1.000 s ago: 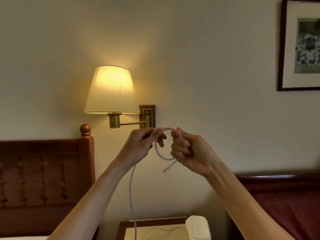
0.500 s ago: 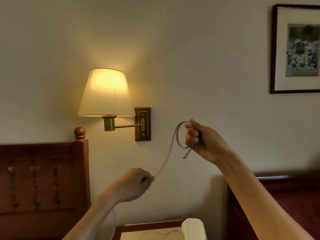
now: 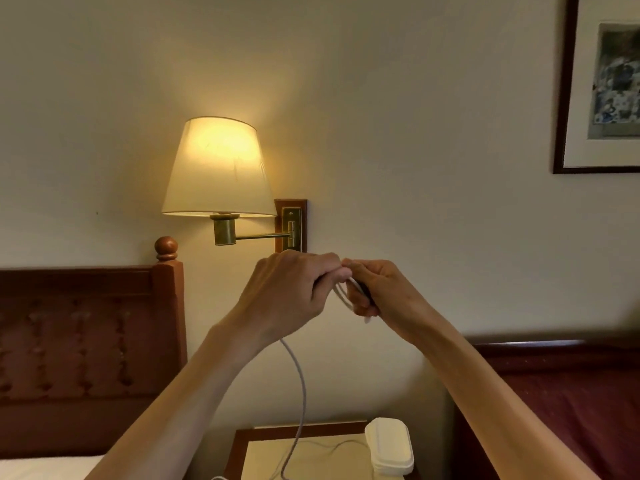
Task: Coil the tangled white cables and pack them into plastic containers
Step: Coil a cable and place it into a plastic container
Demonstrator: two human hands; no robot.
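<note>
Hands met at chest height before a cream wall as a person wound a thin white cable (image 3: pixel 300 386) into loops. The right hand (image 3: pixel 377 289) had its fingers curled round the small coil already formed, a connector tip poking out below its grip. The left hand (image 3: pixel 287 292), touching the right, pinched the cable's running length against that coil. From the left hand's underside the slack dropped nearly straight down, its long axis vertical, to the tabletop (image 3: pixel 263 455) below, where more of it trailed in loose bends. That left the free length beneath and nearer the left hand, which looked best placed to draw up the next loop. The cable appeared smooth, round and limp, likely to spring open if the grip eased. A white, round-cornered plastic container (image 3: pixel 389 445), lid on, stood on the tabletop just right of the hanging slack, between two dark wooden headboards.
</note>
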